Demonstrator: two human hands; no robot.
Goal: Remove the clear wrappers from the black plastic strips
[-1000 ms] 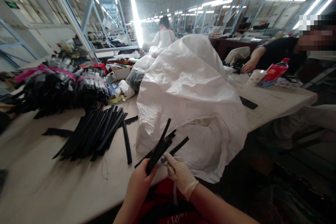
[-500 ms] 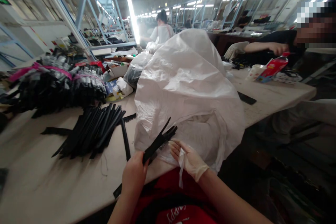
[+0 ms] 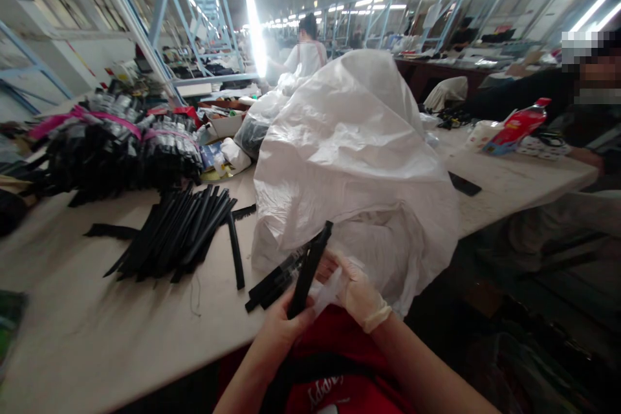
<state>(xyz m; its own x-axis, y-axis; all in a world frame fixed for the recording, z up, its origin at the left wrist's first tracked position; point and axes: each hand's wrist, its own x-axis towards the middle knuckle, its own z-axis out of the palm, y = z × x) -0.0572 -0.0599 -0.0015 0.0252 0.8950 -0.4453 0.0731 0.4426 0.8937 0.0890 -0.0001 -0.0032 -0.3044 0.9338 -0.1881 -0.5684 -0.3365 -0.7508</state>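
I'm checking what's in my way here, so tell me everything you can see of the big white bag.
The white bag looks like thin, glossy plastic, wrinkled and without visible print. It bulges to a rounded peak at the back and slumps in front, where a shadowed fold may be its mouth. It rests on the table, its lower right part hanging past the edge. A clear bag sits against its left side. The contents are hidden, and I can't tell whether your right hand touches it.

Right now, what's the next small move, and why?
Probably ease the black strips into line at the left hand: they splay in two directions, some steep, others slanting lower, while the gloved right hand is close by with translucent film.
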